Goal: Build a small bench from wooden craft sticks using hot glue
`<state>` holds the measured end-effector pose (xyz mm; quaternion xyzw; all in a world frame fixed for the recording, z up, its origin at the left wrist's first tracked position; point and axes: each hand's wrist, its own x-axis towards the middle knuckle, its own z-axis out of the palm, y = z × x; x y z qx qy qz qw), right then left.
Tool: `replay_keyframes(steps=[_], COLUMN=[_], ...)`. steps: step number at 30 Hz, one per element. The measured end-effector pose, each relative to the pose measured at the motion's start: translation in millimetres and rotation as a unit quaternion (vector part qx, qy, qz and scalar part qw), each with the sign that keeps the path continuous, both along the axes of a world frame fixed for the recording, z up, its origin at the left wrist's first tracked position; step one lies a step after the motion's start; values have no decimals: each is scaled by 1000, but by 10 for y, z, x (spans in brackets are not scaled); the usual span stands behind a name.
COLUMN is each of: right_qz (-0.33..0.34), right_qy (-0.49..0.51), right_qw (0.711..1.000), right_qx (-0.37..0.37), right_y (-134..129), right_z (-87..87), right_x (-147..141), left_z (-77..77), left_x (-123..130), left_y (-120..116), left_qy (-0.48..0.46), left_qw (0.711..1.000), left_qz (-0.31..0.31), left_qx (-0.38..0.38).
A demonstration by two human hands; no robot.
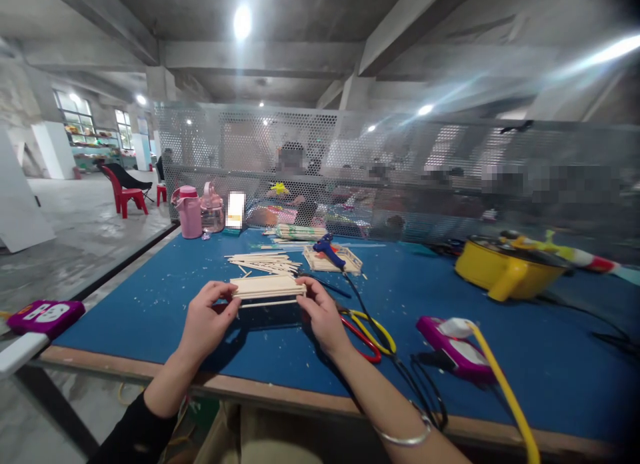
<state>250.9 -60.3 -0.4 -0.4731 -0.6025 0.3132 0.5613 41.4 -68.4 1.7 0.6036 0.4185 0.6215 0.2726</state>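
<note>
Between my two hands is a small panel of pale wooden sticks, lifted just above the blue table. My left hand pinches its left end between thumb and fingers. The right end is gripped by my right hand in the same way. Behind the panel lies a loose pile of wooden sticks. A blue glue gun rests on a wooden stick frame. Pliers with red and yellow handles lie beside my right forearm.
A purple power strip with a yellow cable sits at right, near a yellow pot. Another purple socket block is at the left edge. A pink jug and a phone stand before the perforated metal screen.
</note>
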Motion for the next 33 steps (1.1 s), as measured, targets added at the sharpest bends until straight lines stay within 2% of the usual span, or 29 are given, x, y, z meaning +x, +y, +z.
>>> replay_keyframes(steps=[4, 14, 18, 21, 25, 30, 33], right_qz=[25, -14, -30, -31, -41, -121, -88], right_qy=[37, 13, -36, -85, -156, -151, -150], right_qw=[998, 1000, 999, 996, 987, 981, 985], right_qx=[-35, -9, 17, -10, -21, -5, -18], right_y=[-35, -11, -2, 32, 63, 97, 103], right_z=[51, 41, 11, -45, -85, -105, -113], right_x=[-5, 3, 16, 42, 80, 102, 89], left_z=[-2, -19, -73, -147, -210, -184, -166], left_x=[-14, -42, -107, -152, -183, -178, -157], left_y=[6, 22, 90, 149, 179, 145, 132], left_qy=[-13, 17, 70, 149, 182, 170, 181], left_qw=[1000, 999, 996, 987, 982, 985, 982], left_qz=[-9, -30, -26, -35, -34, 22, -2], left_qx=[2, 19, 46, 52, 26, -25, -53])
